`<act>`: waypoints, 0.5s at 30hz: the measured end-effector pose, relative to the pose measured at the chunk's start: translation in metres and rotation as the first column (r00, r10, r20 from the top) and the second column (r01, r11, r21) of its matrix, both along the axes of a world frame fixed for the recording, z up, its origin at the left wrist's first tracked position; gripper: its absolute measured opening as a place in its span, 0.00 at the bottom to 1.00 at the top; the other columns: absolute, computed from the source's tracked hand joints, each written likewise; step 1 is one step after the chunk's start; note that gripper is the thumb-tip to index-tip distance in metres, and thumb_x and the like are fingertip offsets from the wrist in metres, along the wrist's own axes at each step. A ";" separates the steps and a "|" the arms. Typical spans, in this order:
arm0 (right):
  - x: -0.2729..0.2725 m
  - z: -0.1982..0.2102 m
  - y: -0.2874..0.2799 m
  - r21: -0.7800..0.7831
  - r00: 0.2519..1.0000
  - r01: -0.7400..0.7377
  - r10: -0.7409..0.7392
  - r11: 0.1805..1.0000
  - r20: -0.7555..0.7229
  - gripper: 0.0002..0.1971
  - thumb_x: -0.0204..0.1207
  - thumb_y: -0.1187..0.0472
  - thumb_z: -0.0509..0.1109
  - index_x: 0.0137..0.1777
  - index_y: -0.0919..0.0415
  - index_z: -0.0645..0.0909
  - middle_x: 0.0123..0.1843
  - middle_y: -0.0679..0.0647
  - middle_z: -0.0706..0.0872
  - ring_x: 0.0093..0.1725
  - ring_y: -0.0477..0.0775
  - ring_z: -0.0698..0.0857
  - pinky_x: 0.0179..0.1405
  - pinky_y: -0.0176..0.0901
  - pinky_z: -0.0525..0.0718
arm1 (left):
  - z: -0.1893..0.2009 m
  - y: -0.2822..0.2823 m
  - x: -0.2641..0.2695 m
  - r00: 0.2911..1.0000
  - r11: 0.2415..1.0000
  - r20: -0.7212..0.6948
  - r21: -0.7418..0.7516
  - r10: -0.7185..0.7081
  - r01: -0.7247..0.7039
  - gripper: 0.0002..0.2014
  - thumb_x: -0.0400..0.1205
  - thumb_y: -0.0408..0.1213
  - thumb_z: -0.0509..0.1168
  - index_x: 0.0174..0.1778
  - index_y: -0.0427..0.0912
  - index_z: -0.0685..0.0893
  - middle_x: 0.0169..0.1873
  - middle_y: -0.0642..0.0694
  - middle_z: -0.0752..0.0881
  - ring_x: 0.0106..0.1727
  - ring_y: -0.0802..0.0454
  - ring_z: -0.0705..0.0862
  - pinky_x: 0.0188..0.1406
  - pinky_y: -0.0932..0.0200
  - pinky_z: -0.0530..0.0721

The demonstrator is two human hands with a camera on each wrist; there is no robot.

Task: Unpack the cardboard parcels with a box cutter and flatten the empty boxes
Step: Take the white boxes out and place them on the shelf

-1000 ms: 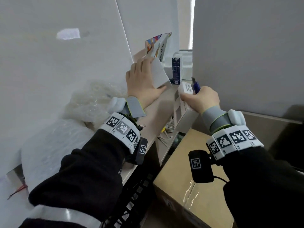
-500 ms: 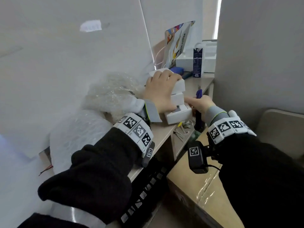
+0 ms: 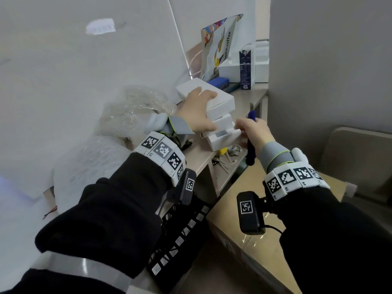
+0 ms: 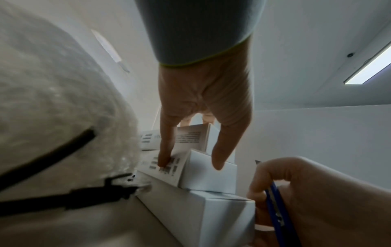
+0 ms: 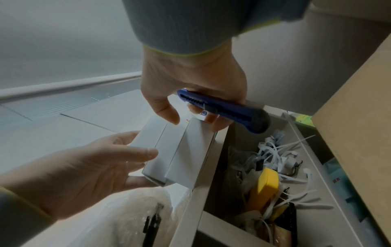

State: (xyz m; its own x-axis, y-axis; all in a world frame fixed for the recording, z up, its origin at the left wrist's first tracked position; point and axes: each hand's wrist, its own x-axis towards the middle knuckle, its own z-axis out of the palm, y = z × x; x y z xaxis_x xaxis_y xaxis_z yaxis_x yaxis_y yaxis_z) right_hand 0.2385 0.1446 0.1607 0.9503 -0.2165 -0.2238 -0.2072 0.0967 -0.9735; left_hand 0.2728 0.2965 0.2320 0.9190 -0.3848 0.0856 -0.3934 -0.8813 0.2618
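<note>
A stack of small white boxes (image 3: 221,124) stands at the desk's right edge. My left hand (image 3: 200,112) lies over the top box, fingers bent over it and thumb against the stack's side; the left wrist view shows its fingers (image 4: 167,147) on the white boxes (image 4: 208,172). My right hand (image 3: 252,132) grips a blue box cutter (image 3: 251,150) in its palm, and its fingertips touch the lowest box. The right wrist view shows the cutter (image 5: 222,110) above the boxes (image 5: 180,150). A taped brown cardboard parcel (image 3: 239,211) sits low under my right arm.
Crumpled bubble wrap (image 3: 131,115) fills the desk (image 3: 197,158) to the left. A paper coffee bag (image 3: 220,45), a dark blue carton (image 3: 246,68) and a flat white box stand at the back. An open drawer (image 5: 300,138) holds zip ties and a yellow block (image 5: 264,185). A grey partition rises on the right.
My left hand brought its white box down from the wall onto the stack by my right hand. Over the last half second both hands have barely moved.
</note>
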 end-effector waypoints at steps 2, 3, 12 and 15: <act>-0.002 -0.005 -0.001 -0.028 0.999 -0.005 0.007 1.000 0.052 0.08 0.68 0.67 0.67 0.34 0.58 0.70 0.31 0.56 0.72 0.29 0.55 0.74 0.31 0.44 0.77 | 0.002 -0.006 -0.001 1.000 0.999 0.007 0.040 -0.018 0.018 0.42 0.70 0.34 0.75 0.79 0.38 0.63 0.76 0.39 0.65 0.79 0.43 0.61 0.77 0.54 0.62; -0.002 -0.006 -0.002 -0.029 0.997 -0.002 0.004 1.000 0.080 0.10 0.68 0.70 0.66 0.33 0.58 0.70 0.31 0.55 0.73 0.30 0.55 0.75 0.32 0.44 0.79 | 0.004 -0.009 -0.001 0.999 0.999 0.011 0.044 -0.031 0.030 0.40 0.71 0.31 0.73 0.78 0.37 0.63 0.76 0.39 0.66 0.78 0.44 0.62 0.77 0.55 0.61; 0.029 -0.005 -0.003 -0.078 0.993 -0.026 0.035 0.997 0.110 0.18 0.61 0.77 0.67 0.29 0.54 0.65 0.32 0.53 0.74 0.39 0.57 0.78 0.43 0.56 0.85 | 0.004 -0.019 0.000 0.998 0.997 0.057 0.064 0.027 -0.031 0.32 0.76 0.28 0.68 0.77 0.39 0.67 0.74 0.38 0.67 0.76 0.42 0.66 0.73 0.55 0.66; 0.054 -0.010 0.002 -0.154 0.989 -0.045 0.066 0.987 0.133 0.11 0.58 0.67 0.67 0.31 0.53 0.68 0.36 0.55 0.77 0.44 0.64 0.84 0.53 0.66 0.86 | 0.006 -0.016 0.008 0.995 0.991 0.038 0.096 0.087 -0.090 0.31 0.77 0.30 0.68 0.76 0.41 0.66 0.73 0.38 0.67 0.74 0.41 0.68 0.72 0.51 0.70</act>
State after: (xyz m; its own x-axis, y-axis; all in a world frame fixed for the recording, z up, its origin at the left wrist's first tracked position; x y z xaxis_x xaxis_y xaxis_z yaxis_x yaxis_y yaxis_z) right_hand 0.2922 0.1469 0.1503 0.9812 -0.1835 -0.0593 -0.0715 -0.0610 -0.9956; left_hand 0.2807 0.2805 0.2384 0.9470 -0.3102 0.0833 -0.3200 -0.9338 0.1603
